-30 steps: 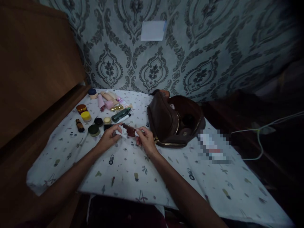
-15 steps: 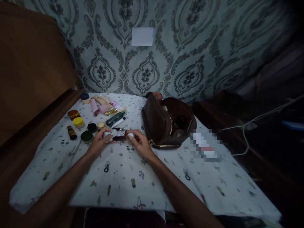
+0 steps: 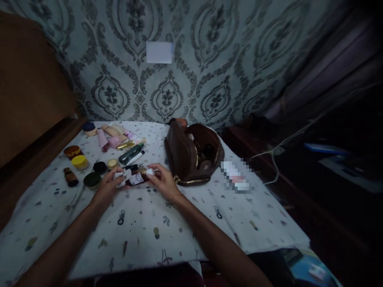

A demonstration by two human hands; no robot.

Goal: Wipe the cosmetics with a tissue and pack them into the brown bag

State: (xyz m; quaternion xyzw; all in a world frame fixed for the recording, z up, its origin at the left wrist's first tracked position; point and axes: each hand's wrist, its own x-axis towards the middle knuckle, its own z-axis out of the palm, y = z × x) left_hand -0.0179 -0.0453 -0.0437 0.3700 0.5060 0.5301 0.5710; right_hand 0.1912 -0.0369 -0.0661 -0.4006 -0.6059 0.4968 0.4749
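Between my hands, low over the tablecloth, lies a small dark brown bottle (image 3: 138, 178) with a patterned label. My right hand (image 3: 164, 182) pinches it at its white cap end. A crumpled white tissue (image 3: 122, 175) is gripped in my left hand (image 3: 105, 186) and touches the bottle's other end. Just behind the bottle lies a slim black tube (image 3: 134, 166). A dark green jar (image 3: 92, 180) stands beside my left fingers. Right of my right hand sits an open brown bag (image 3: 182, 155) with gold zips and some items inside.
Several cosmetics spread behind and left: a yellow-lidded jar (image 3: 80, 162), a brown bottle with a black cap (image 3: 70, 177), a green bottle (image 3: 131, 154), a pink tube (image 3: 102, 139). A blurred-out item (image 3: 236, 176) lies right of the bag. A cable (image 3: 277, 167) runs at the right.
My view has swung to the right, so everything sits further left. The bottle has turned so more of its label shows, while both hands keep their hold.
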